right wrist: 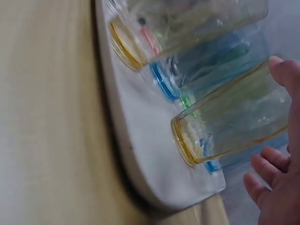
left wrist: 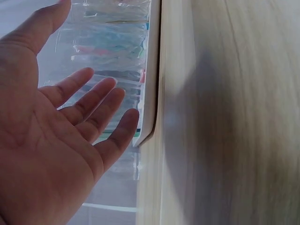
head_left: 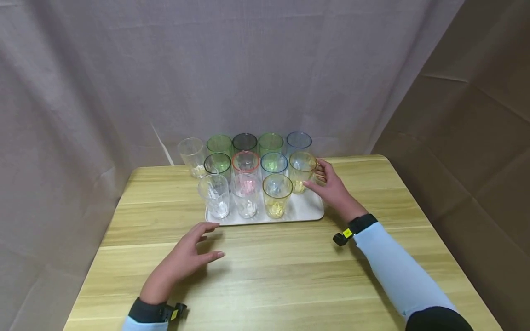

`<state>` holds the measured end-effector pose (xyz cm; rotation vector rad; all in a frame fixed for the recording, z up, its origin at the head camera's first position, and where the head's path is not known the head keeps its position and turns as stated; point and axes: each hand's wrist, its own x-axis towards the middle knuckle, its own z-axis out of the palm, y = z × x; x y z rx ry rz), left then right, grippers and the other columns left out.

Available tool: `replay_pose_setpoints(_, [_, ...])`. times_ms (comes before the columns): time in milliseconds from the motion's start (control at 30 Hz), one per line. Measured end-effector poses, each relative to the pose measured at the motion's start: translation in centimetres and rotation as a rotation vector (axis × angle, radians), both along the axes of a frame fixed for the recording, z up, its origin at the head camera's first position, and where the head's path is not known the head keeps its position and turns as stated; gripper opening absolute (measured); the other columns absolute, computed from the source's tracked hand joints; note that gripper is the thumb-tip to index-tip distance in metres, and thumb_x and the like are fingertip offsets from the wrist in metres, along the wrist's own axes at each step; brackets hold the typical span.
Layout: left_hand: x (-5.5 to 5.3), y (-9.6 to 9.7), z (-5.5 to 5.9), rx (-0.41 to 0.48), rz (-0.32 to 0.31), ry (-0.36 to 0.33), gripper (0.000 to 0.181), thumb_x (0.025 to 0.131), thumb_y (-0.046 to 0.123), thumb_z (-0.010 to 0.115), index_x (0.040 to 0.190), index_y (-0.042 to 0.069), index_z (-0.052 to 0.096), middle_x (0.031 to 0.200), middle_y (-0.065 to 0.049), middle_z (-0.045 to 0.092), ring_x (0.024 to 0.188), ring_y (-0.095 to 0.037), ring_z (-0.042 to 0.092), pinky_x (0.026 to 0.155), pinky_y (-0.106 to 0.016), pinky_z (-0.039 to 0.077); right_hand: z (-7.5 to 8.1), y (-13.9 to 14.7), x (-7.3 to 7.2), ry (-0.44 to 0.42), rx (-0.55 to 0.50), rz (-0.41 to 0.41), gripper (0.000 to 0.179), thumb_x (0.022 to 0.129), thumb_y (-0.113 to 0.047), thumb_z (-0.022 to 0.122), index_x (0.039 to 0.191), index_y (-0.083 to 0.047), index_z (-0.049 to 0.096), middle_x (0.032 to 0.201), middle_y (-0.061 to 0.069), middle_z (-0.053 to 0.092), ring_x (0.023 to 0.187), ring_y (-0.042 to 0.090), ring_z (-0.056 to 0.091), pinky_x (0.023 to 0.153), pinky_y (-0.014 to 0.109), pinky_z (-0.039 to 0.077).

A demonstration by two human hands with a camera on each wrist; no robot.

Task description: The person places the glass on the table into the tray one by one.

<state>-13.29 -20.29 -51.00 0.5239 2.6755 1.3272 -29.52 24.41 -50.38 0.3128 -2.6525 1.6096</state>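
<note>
In the head view, my right hand (head_left: 331, 186) is at a yellow-rimmed glass (head_left: 301, 171), the right-hand one of the middle row. The thumb (right wrist: 283, 75) overlaps the side of that glass in the right wrist view, while the other fingers (right wrist: 269, 171) lie loosely spread beside it. The glass stands upright on a white tray (head_left: 306, 209). My left hand (head_left: 186, 257), holding nothing, hovers in front of the tray's left corner with thumb and fingers apart. Closest to it is a clear glass (head_left: 214, 195).
Rows of several glasses fill much of the tray, including a red-rimmed glass (head_left: 246, 162), a dark glass (head_left: 244, 141) and another yellow one (head_left: 276, 195). A clear glass (head_left: 192, 154) stands past the tray's back left. Behind the wooden table (head_left: 265, 276) hangs a grey cloth (head_left: 248, 69).
</note>
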Motion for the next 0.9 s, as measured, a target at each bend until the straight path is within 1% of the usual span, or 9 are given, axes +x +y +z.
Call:
replay_pose_setpoints(100, [-0.1,-0.3,-0.1,-0.007,0.007,0.003,0.084,0.084,0.052,0.082,0.152,0.013,0.05,0.148,-0.009,0.054,0.131,-0.036,0.054,0.107,-0.055,0.048,0.0,0.9,2.5,0.036,0.003,0.029,0.088,0.098,-0.033,0.073,0.164,-0.007,0.021,0.156,0.02,0.041,0.144,0.034,0.037,0.12,0.057,0.03])
replay_pose_setpoints(267, [-0.3,-0.5,0.0,-0.001,0.016,0.008,0.082,0.085,0.051,0.082,0.151,0.013,0.051,0.148,-0.009,0.054,0.131,-0.036,0.054,0.107,-0.054,0.048,-0.2,1.3,7.5,0.081,0.023,0.088,0.078,0.1,-0.026,0.07,0.162,-0.008,0.026,0.154,0.018,0.045,0.142,0.034,0.041,0.117,0.061,0.031])
replay_pose_setpoints(333, [-0.3,-0.5,0.1,0.006,0.013,0.011,0.081,0.085,0.048,0.083,0.15,0.012,0.052,0.148,-0.008,0.054,0.132,-0.035,0.053,0.107,-0.053,0.048,-0.4,1.2,9.1,0.105,0.021,0.109,0.074,0.1,-0.022,0.071,0.16,-0.008,0.03,0.152,0.017,0.047,0.14,0.033,0.043,0.115,0.061,0.033])
replay_pose_setpoints(433, [-0.3,-0.4,0.2,0.014,0.003,0.017,0.079,0.085,0.042,0.084,0.15,0.01,0.052,0.148,-0.009,0.054,0.132,-0.033,0.053,0.107,-0.053,0.048,-0.6,0.9,11.1,0.143,0.015,0.138,0.071,0.099,-0.017,0.073,0.158,-0.008,0.035,0.151,0.016,0.05,0.139,0.03,0.046,0.113,0.061,0.036])
replay_pose_setpoints(500, [-0.3,-0.3,0.2,0.014,-0.002,0.022,0.077,0.086,0.037,0.085,0.149,0.008,0.052,0.147,-0.009,0.055,0.133,-0.031,0.052,0.107,-0.052,0.048,-0.9,0.6,12.1,0.16,0.028,0.154,0.07,0.098,-0.018,0.073,0.157,-0.008,0.037,0.15,0.012,0.052,0.138,0.027,0.047,0.111,0.061,0.037])
replay_pose_setpoints(600, [-0.2,-0.2,0.2,0.014,-0.001,0.022,0.076,0.086,0.033,0.086,0.149,0.007,0.052,0.147,-0.009,0.055,0.133,-0.032,0.052,0.107,-0.053,0.048,-1.2,0.2,13.2,0.154,0.038,0.17,0.069,0.097,-0.021,0.074,0.157,-0.013,0.04,0.15,0.004,0.053,0.138,0.022,0.047,0.111,0.059,0.037])
replay_pose_setpoints(700, [-0.1,-0.1,0.2,0.013,0.004,0.014,0.076,0.085,0.035,0.086,0.149,0.009,0.052,0.147,-0.009,0.055,0.132,-0.033,0.053,0.107,-0.053,0.048,-1.4,-0.3,14.1,0.147,0.03,0.188,0.067,0.097,-0.023,0.075,0.155,-0.016,0.043,0.148,0.0,0.054,0.136,0.022,0.049,0.11,0.058,0.039])
replay_pose_setpoints(833, [-0.1,-0.1,0.0,0.005,0.008,0.014,0.078,0.086,0.041,0.084,0.15,0.01,0.052,0.148,-0.01,0.055,0.132,-0.033,0.053,0.107,-0.053,0.048,-1.7,-0.9,14.9,0.157,0.0,0.221,0.064,0.096,-0.019,0.076,0.152,-0.012,0.046,0.147,0.008,0.055,0.133,0.03,0.051,0.108,0.056,0.043])
replay_pose_setpoints(900, [-0.1,-0.2,-0.1,0.002,0.011,0.015,0.078,0.086,0.042,0.084,0.15,0.01,0.052,0.147,-0.01,0.055,0.132,-0.033,0.053,0.107,-0.053,0.048,-1.8,-1.0,15.1,0.166,-0.002,0.23,0.063,0.096,-0.017,0.076,0.151,-0.01,0.047,0.146,0.013,0.054,0.133,0.03,0.051,0.107,0.054,0.044])
